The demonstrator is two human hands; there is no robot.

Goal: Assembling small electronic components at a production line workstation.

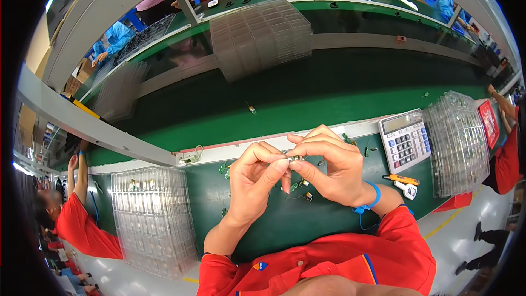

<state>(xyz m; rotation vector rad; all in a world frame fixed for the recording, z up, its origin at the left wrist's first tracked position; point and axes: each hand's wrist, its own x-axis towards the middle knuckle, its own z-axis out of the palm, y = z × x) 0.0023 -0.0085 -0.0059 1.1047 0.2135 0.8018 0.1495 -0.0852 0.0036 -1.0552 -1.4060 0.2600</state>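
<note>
Between the fingertips of both hands I hold a small circuit board (295, 158) with a pale metallic part on it. My left hand (253, 178) pinches it from the left with thumb and forefinger. From the right, my right hand (335, 167) is closed on it too, a blue band (372, 197) round that wrist. The fingers cover much of the board. Below them on the green table (263, 241) lie several loose little boards (307, 196) with green and metallic parts. More such boards (224, 169) lie left of my left hand.
Stacked clear plastic trays (153, 214) stand at the left, with another stack (457, 142) at the right. Right of my hands are a calculator (405, 140), an orange cutter (402, 179) and a white tool (406, 189). Beyond a ledge, one small part (251, 109) lies on the green belt.
</note>
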